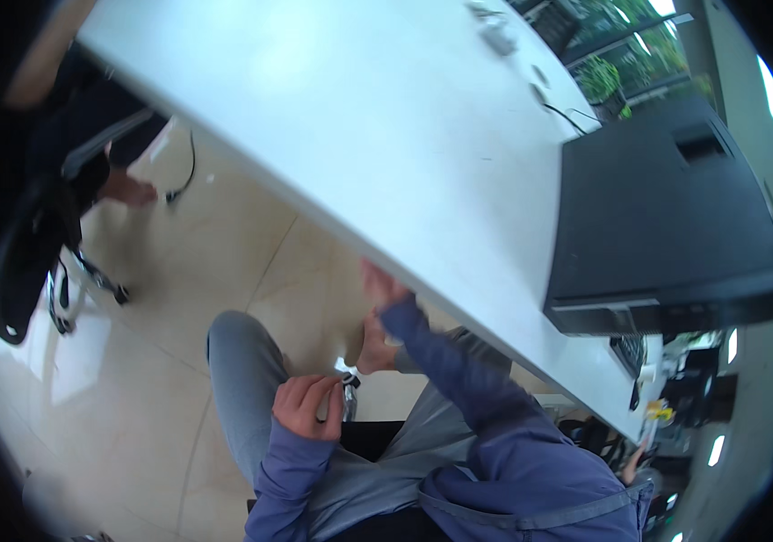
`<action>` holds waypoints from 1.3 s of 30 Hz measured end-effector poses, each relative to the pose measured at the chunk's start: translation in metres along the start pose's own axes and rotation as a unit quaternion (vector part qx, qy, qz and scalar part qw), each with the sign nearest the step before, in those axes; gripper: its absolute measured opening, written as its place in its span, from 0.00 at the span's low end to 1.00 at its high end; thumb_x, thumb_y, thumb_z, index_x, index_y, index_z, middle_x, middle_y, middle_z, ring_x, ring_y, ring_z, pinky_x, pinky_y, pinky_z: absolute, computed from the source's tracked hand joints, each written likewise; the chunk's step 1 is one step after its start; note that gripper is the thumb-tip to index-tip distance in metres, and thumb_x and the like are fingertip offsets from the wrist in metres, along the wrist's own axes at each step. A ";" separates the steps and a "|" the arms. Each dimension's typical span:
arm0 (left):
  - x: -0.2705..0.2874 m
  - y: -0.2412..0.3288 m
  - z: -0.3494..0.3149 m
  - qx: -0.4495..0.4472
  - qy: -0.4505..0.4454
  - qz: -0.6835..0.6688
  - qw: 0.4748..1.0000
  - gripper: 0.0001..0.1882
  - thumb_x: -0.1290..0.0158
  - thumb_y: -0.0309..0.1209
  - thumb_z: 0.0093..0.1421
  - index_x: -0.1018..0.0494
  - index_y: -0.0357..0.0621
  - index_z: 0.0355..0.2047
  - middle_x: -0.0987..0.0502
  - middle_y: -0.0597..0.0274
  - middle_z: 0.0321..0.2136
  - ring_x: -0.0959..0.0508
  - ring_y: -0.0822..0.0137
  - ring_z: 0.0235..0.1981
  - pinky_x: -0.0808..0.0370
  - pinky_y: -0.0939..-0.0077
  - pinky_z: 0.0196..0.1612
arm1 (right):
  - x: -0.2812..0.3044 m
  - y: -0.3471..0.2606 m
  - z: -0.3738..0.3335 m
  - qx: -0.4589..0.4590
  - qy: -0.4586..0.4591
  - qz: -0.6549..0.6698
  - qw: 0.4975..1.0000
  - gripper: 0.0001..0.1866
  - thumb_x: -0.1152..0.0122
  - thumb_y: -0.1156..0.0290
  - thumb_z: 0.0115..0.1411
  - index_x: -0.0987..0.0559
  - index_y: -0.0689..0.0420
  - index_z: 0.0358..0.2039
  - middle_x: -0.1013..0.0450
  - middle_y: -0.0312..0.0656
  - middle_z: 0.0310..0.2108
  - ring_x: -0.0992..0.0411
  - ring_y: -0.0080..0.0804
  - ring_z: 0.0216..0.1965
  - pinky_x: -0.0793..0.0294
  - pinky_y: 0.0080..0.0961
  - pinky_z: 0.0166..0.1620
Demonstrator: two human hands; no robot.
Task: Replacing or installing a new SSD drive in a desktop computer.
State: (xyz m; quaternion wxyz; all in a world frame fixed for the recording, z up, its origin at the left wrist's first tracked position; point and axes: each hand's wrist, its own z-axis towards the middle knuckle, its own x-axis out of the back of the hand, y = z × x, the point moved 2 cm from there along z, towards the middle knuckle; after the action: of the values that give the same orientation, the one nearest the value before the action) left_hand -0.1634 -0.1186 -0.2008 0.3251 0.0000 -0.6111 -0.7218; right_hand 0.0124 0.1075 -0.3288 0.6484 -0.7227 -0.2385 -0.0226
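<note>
My left hand (307,406) rests by my left thigh in grey trousers (246,361). Its fingers are loosely bent, a gap shows between them and the thumb, and I see nothing held. Farther forward, my right hand (382,283) is at the near edge of a white table (341,117), partly over that edge line or just below it; I cannot tell whether it touches. Motion smears its fingers, so their pose is unclear. Purple sleeves cover both forearms.
A large black box-shaped machine (666,226) stands on the table to the right. Small items (497,36) lie at its far end. At the left, another person's bare foot (129,190) is beside a wheeled chair (88,271) and a black cable (189,172) hanging to the tiled floor.
</note>
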 end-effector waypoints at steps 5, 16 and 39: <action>0.034 0.078 0.020 -0.067 0.050 -0.042 0.996 0.17 0.41 0.23 0.54 0.22 0.33 0.45 0.21 0.45 0.38 0.19 0.48 0.38 0.21 0.60 0.46 | 0.061 -0.142 -0.199 0.259 -0.204 -0.120 0.936 0.08 0.27 0.71 0.57 0.15 0.59 0.36 0.21 0.43 0.27 0.22 0.38 0.29 0.24 0.30 0.31; -0.103 0.291 0.107 -0.246 0.039 -0.036 0.968 0.74 0.21 0.46 0.38 0.59 0.28 0.72 0.46 0.30 0.68 0.39 0.39 0.68 0.37 0.50 0.67 | 0.272 -0.254 -0.257 0.493 0.044 -0.118 0.861 0.07 0.24 0.78 0.48 0.16 0.61 0.28 0.23 0.40 0.21 0.26 0.34 0.19 0.32 0.27 0.22; -0.018 0.230 0.136 -0.311 0.100 0.059 0.943 0.60 0.25 0.32 0.43 0.51 0.34 0.71 0.36 0.45 0.61 0.31 0.56 0.59 0.35 0.61 0.64 | 0.406 -0.270 0.010 -0.042 0.093 0.083 0.991 0.22 0.38 0.56 0.66 0.18 0.69 0.38 0.17 0.45 0.34 0.20 0.29 0.26 0.23 0.29 0.25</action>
State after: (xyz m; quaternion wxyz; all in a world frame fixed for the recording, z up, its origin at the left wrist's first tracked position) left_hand -0.0951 0.0002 0.0288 0.4107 -0.0653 -0.3192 -0.8516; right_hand 0.2679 0.2570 0.0584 0.6362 -0.7615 -0.1151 -0.0463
